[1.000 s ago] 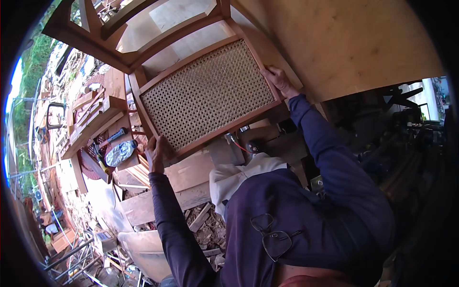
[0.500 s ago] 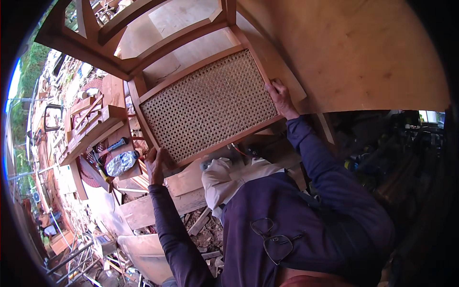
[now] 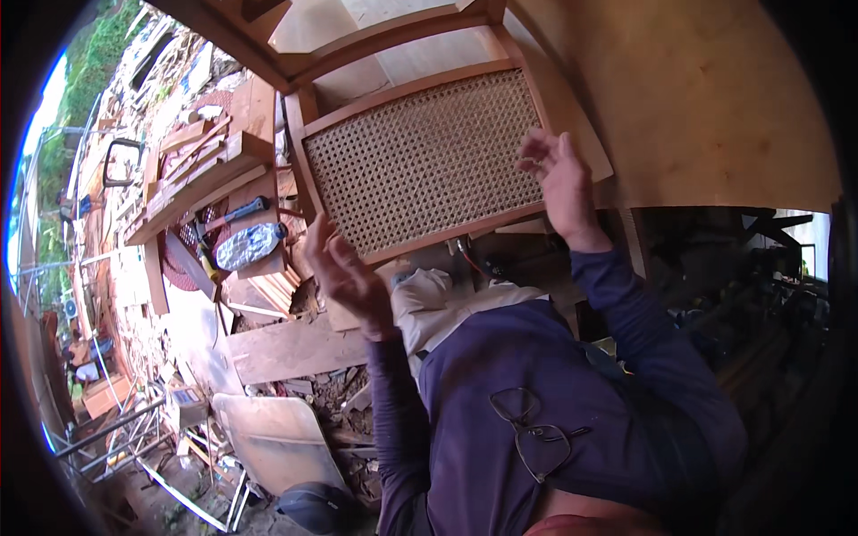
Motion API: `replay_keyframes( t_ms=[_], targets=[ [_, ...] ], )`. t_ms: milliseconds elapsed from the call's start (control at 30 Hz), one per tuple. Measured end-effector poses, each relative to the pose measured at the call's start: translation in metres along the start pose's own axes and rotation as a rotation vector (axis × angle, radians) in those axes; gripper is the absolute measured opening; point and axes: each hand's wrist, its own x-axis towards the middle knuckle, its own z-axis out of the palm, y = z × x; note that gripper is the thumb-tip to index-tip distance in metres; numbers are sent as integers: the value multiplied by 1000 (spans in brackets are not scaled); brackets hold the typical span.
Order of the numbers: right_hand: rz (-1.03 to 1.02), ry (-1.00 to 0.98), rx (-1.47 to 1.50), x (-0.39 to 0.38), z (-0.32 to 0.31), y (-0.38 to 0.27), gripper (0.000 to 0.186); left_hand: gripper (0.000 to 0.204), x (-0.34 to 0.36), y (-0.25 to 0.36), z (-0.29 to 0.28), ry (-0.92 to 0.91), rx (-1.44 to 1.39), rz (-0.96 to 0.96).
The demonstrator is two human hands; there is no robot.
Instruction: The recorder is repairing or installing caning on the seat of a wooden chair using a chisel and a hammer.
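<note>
In front of us, in the middle of the scene, is the cane seat, framed in wood, with its near rail toward our body and the chair's curved rail on the far side. Our left grip is at the near left corner, fingers loosely parted and closed on nothing; we cannot tell whether a fingertip brushes the wood. Our right grip is raised by the right rail, fingers spread and slightly curled, with nothing held in it. To handle the seat well, we judge it best to take the wood of the side rails with both hands at matching points, so that one corner does not lead and twist the joint. We should press on the frame and keep our thumbs off the weave, since cane may sag or crack under a hard push. An even, gentle load on both sides suits it, with an eye on how the far edge meets the chair. On the left, a blue-handled tool and a crumpled bag lie near scrap wood, while on the right a broad board leaves our elbow less room, so we do well to move slowly there.
</note>
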Motion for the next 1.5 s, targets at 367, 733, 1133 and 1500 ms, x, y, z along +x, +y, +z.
replay_keyframes(
  t_ms=[367, 733, 1133, 1500],
  targets=[
    [231, -1067, 457, -78, 66, -93, 60, 36, -48, -105, -169, -317, 336, -273],
    [-207, -1993, -313, -152, 169, -130, 48, 23, -166, -72, -204, -269, -98, -642],
    [-106, -2058, -166, -173, 194, -125, 45, 22, -171, -45, -196, -290, -88, -631],
    [-20, -1392, 490, -168, 193, -164, 36, 22, -129, 56, -181, -446, -172, -428]
  ],
)
